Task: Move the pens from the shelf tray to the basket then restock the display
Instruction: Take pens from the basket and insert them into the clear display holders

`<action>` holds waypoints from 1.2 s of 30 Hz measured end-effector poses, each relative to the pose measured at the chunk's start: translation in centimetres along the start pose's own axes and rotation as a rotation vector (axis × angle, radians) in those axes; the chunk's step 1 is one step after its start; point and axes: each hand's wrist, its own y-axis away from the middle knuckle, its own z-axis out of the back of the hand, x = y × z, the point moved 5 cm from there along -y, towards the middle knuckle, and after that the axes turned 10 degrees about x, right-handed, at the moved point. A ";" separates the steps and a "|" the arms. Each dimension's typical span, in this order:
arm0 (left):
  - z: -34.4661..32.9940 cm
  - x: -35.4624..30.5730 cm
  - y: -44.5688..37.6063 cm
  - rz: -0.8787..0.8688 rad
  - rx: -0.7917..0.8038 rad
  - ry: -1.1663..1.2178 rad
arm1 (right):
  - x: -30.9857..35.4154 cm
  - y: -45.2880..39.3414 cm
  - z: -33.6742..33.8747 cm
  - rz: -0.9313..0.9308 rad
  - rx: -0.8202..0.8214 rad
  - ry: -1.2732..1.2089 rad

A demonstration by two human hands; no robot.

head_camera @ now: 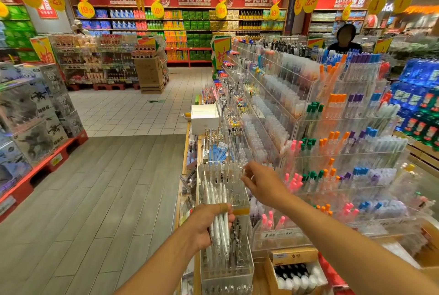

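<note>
A bundle of white pens (219, 211) is clasped by the curled fingers and thumb of the left hand (209, 225), a tan band being seen on the uppermost finger. The bundle is held upright, tilted slightly, over a clear acrylic tray (225, 263) at the near end of the shelf. The pens are slim, with translucent white barrels; about five can be made out, though an exact count cannot be given. The fingertips of the right hand (262, 183) are drawn together in a pinch at the tops of a row of clear-capped pens (221, 171) standing in a perforated holder (237, 196); whether a pen is actually gripped cannot be told. Dark-tipped pens are stood in the tray below the left hand. To the right, an open cardboard box (293, 268) is filled with black-and-white items. Beyond it, a tiered acrylic display (344, 152) is stocked with pens capped in pink, green, orange, purple and blue.
</note>
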 end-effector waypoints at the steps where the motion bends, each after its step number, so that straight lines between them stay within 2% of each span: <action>1: -0.1 0.0 0.0 0.000 0.000 -0.001 | 0.1 -0.1 0.0 -0.017 -0.001 -0.003; 4: -0.2 -0.2 0.1 -0.001 -0.008 -0.017 | -0.1 -0.3 0.4 -0.084 0.041 0.044; 6: -0.4 -0.3 0.1 -0.005 -0.004 -0.025 | -0.9 -0.1 0.1 -0.148 0.167 0.061; 9: -0.7 -0.3 0.0 -0.006 0.012 -0.021 | -1.7 1.4 -1.1 -0.182 0.378 -0.269; 11: -0.9 -0.2 0.0 0.006 0.033 -0.020 | -1.1 2.3 -1.5 -0.144 0.427 -0.528; 14: -1.4 0.1 -0.1 0.010 0.067 -0.018 | -0.1 2.9 -1.8 -0.115 0.402 -0.726; 18: -2.1 0.3 0.2 -0.001 0.076 -0.023 | 0.8 3.5 -2.8 -0.164 0.423 -0.776; 24: -2.5 0.7 0.6 -0.009 0.086 0.020 | 0.9 4.0 -2.4 -0.242 0.352 -0.894; 29: -2.3 1.4 0.9 0.008 0.134 0.053 | 1.1 3.9 -0.8 -0.136 0.257 -1.191; 33: -1.5 1.4 1.0 -0.023 0.050 0.051 | 0.1 3.8 -0.2 -0.123 0.170 -1.273; 36: -1.0 1.4 1.1 -0.033 0.015 0.063 | -0.5 3.7 0.7 -0.097 0.055 -1.180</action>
